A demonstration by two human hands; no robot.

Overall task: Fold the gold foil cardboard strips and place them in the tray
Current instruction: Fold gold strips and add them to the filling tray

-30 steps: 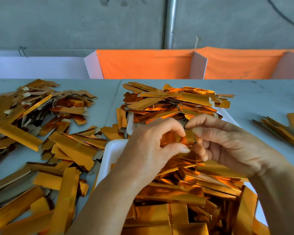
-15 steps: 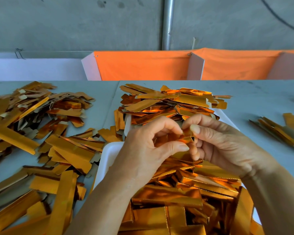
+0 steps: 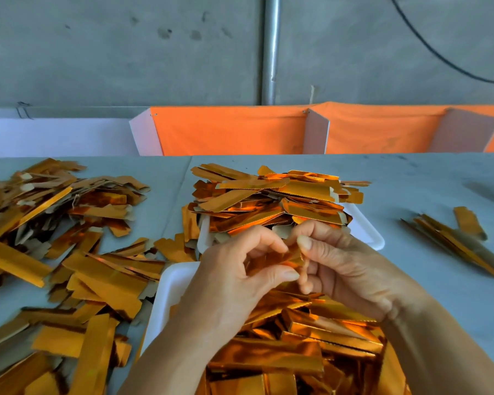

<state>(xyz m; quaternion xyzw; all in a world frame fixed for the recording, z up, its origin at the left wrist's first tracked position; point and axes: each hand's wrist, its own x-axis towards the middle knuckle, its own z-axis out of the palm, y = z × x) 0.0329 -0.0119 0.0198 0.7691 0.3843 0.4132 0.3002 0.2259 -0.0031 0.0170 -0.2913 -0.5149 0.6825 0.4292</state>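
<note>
Both hands meet over the near white tray (image 3: 171, 283), which is heaped with folded gold foil strips (image 3: 297, 346). My left hand (image 3: 234, 280) and my right hand (image 3: 345, 269) pinch one gold foil strip (image 3: 283, 259) between thumbs and forefingers; most of the strip is hidden behind the fingers. A second white tray (image 3: 368, 229) stands just beyond, piled high with gold strips (image 3: 271, 195). Loose flat strips (image 3: 69, 252) cover the table at the left.
A small bundle of gold strips (image 3: 454, 240) lies on the grey table at the right. Orange cloth bins with white dividers (image 3: 234, 132) run along the table's far edge, below a concrete wall with a metal pipe (image 3: 270, 49).
Both hands, with the strip between them, have stayed over the near tray; the fingers have shifted slightly on the strip. The camera has tilted up a little.
</note>
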